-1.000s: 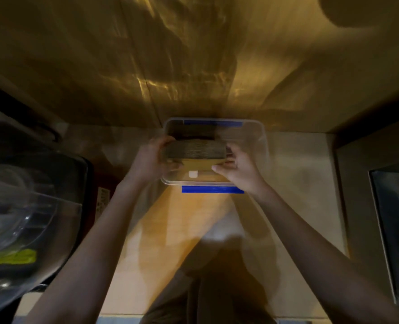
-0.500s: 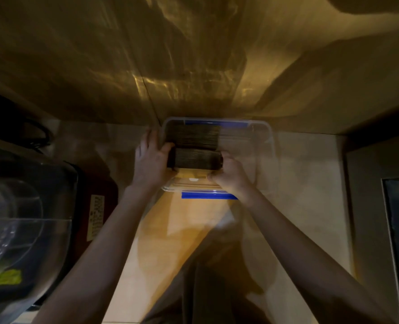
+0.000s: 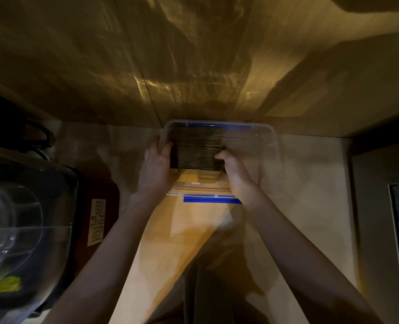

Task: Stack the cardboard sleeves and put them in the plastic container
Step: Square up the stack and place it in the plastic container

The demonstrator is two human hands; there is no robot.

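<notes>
Dim, amber light; some motion blur. I see the clear plastic container [image 3: 269, 146] on the pale worktop [image 3: 310, 183], pushed against the wooden back wall [image 3: 194, 54] at 12 o'clock from my viewpoint. The stack of cardboard sleeves [image 3: 198, 148] sits inside it, in the left half, ribbed edges facing up (individual sleeves cannot be counted). My left hand [image 3: 155, 167] grips the stack's 9 o'clock side, thumb inside the container, the other fingers draped over its left wall. My right hand [image 3: 234, 170] presses against the stack's 3 o'clock side, fingers curled on its lower corner. Both hands are grasping the sleeves between them. A blue strip [image 3: 212, 198] runs along the container's near edge at 6 o'clock. At 9 o'clock, well apart, stands a transparent tub [image 3: 30, 225] holding glassware.
</notes>
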